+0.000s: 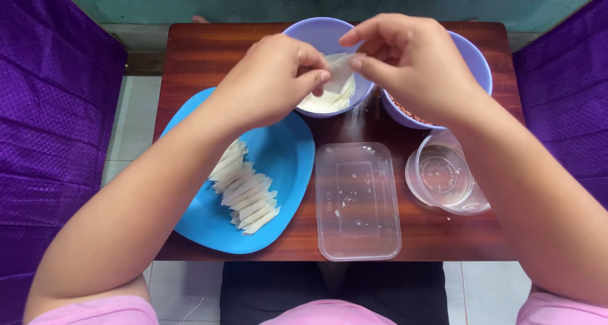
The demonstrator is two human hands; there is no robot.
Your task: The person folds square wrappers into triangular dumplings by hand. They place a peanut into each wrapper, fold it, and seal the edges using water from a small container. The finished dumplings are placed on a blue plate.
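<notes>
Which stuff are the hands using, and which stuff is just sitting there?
In use:
left hand
right hand
white wrapper
bowl of wrappers

Just lying there:
blue plate of rolled pieces
clear box
round clear tub
second bowl

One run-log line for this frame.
left hand: pinching white wrapper | right hand: pinching same wrapper | position: over lavender bowl | blue plate: row of rolled pieces

A single head-worn camera looks steeply down from above the seated person, facing forward over a small wooden table (202, 52), close enough that both forearms fill the lower frame and tiled floor shows beyond.
</notes>
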